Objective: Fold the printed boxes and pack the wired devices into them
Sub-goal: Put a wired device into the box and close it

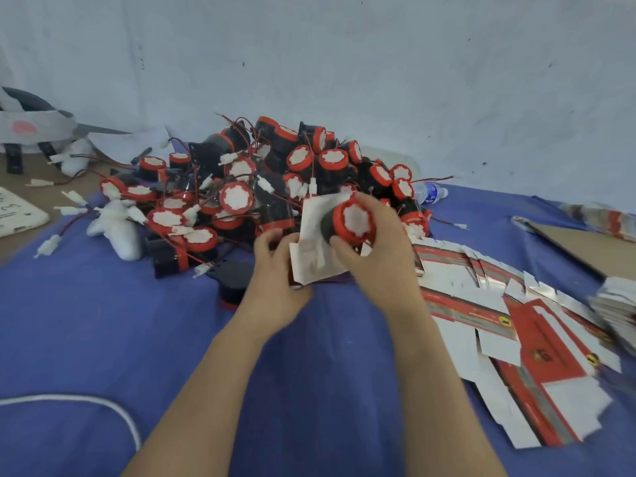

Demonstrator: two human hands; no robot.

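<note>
We have both hands at the middle of the surface (137,339), which is covered in blue cloth. Our left hand (278,266) grips the lower left side of a partly folded box (315,235), fingers curled round its edge, with the box's white inner side turned up toward us. Our right hand (378,256) is clamped on one wired device (354,222), a dark cylinder with a red cap and a white centre, thumb under it and fingers over the top. The device sits against the box's white panel; we cannot tell whether any of it is inside yet. The two hands are close together, joined by the box and device.

Just beyond our hands, toward the far edge, lies the pile of devices (275,166), red caps and thin red-and-black wires with white plugs tangled together. A water bottle (430,193) lies on its side at the pile's right. Flat printed boxes (499,325), red, silver and white, fan out along the right side. A stack of them (616,304) stands at the right edge. A white cord (113,411) curves near the near left corner.
</note>
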